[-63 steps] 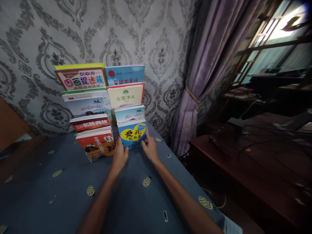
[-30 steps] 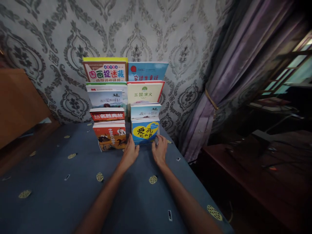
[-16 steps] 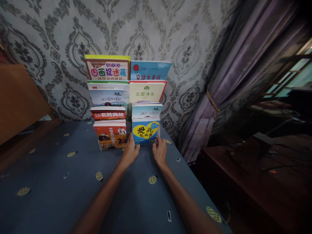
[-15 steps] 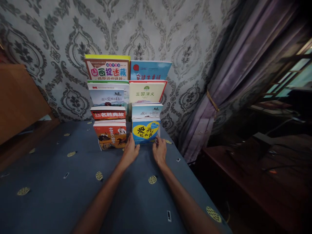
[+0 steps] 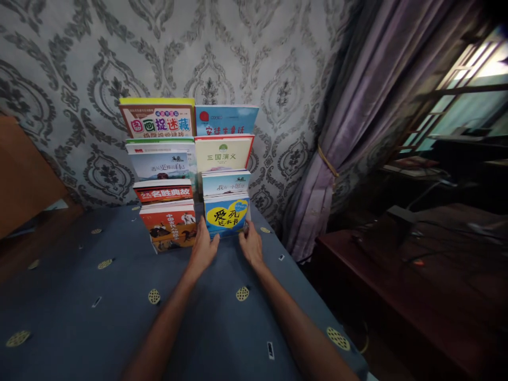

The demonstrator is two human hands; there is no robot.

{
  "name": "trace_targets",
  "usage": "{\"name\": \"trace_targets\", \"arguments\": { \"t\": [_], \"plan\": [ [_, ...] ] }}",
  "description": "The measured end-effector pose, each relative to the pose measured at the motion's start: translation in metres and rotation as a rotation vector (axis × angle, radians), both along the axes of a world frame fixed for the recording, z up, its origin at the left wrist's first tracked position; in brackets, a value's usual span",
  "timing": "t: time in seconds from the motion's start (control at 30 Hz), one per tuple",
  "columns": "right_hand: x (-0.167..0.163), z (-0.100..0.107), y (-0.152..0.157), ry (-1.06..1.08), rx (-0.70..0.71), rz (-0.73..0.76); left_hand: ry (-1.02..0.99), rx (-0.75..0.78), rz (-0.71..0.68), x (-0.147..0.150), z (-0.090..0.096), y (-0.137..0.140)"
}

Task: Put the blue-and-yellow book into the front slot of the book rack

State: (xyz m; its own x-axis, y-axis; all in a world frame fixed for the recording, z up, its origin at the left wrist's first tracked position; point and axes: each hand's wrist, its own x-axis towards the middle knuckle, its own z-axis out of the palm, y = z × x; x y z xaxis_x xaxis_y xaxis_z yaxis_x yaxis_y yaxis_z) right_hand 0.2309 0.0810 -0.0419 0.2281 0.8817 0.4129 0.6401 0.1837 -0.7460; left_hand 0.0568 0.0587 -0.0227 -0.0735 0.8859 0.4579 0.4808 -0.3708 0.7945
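Note:
Two columns of upright books stand one before another against the wall. At the front of the right column is a blue book [image 5: 226, 216] with a yellow heart on its cover. My left hand [image 5: 205, 246] presses along its lower left edge, thumb toward the cover. On the opposite lower edge, my right hand [image 5: 251, 244] grips with curled fingers, partly hidden. An orange book [image 5: 169, 226] fronts the left column, just left of my left hand. Behind the blue book rise a pale blue book [image 5: 225, 183], a cream book with a red edge [image 5: 222, 153] and a taller blue book [image 5: 226, 119].
The books stand on a dark blue patterned cloth [image 5: 119, 317]. Patterned wallpaper [image 5: 278, 79] is behind them. To the right hang a tied purple curtain [image 5: 317, 185] and a dark red table [image 5: 357, 270] with cables. A brown board [image 5: 32, 174] leans at left.
The view has turned slightly right, so the books and hands appear farther left. Both hands keep their places at the sides of the blue book.

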Motion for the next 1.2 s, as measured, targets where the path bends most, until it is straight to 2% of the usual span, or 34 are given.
{"name": "trace_targets", "arguments": {
  "t": [0.13, 0.27, 0.47, 0.87, 1.2],
  "plan": [
    [0.002, 0.011, 0.0, 0.053, -0.131, 0.156, 0.006, 0.01, 0.02, 0.006, 0.007, -0.001],
    [-0.001, 0.012, -0.002, 0.201, -0.174, 0.224, 0.017, 0.038, 0.02, 0.006, 0.018, -0.002],
    [-0.007, 0.004, -0.003, 0.317, -0.122, 0.224, 0.016, 0.055, 0.024, 0.003, 0.033, -0.001],
    [-0.007, 0.004, -0.005, 0.276, -0.109, 0.203, -0.005, 0.045, 0.035, 0.005, 0.044, -0.001],
    [-0.011, 0.0, -0.004, 0.254, -0.129, 0.196, 0.031, -0.007, 0.039, 0.007, 0.042, -0.001]
  ]
}}
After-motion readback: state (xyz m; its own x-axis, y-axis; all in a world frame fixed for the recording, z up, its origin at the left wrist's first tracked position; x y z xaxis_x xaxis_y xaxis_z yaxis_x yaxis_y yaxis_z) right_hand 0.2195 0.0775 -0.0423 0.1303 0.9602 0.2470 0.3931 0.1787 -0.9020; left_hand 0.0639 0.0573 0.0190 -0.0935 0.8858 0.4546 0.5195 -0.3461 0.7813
